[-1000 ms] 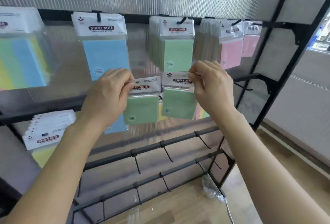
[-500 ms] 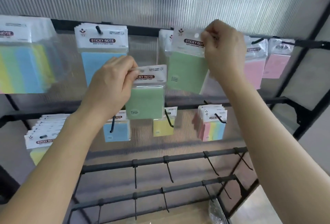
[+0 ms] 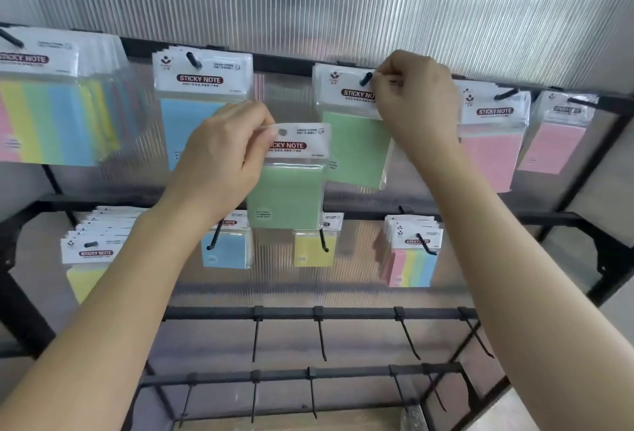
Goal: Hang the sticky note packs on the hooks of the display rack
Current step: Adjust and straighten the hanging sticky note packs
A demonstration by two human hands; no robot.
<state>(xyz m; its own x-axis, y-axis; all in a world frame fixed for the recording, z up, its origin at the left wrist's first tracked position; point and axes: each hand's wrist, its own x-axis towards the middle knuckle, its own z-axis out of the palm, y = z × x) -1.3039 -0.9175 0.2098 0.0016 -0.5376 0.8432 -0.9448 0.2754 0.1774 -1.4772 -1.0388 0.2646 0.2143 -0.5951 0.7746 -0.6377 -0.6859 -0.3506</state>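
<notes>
My right hand [image 3: 413, 101] pinches the header of a green sticky note pack [image 3: 353, 145] at the top rail, and the black hook [image 3: 365, 78] pokes through the pack's hole. My left hand [image 3: 223, 152] holds a second green pack [image 3: 286, 197] by its top left corner, in the air in front of the rack and below the top row. The black display rack [image 3: 288, 63] carries packs on its two upper rails.
On the top rail hang multicolour packs [image 3: 51, 115], blue packs [image 3: 192, 121] and pink packs [image 3: 490, 149]. The second rail holds yellow [image 3: 314, 248], blue [image 3: 226, 252] and striped packs [image 3: 411, 262]. Two lower rails [image 3: 343, 313] have bare hooks. A ribbed translucent panel stands behind.
My right hand has moved the green pack right and down onto the top hook, whose tip now shows through the hole. My left hand with its pack has stayed about level.
</notes>
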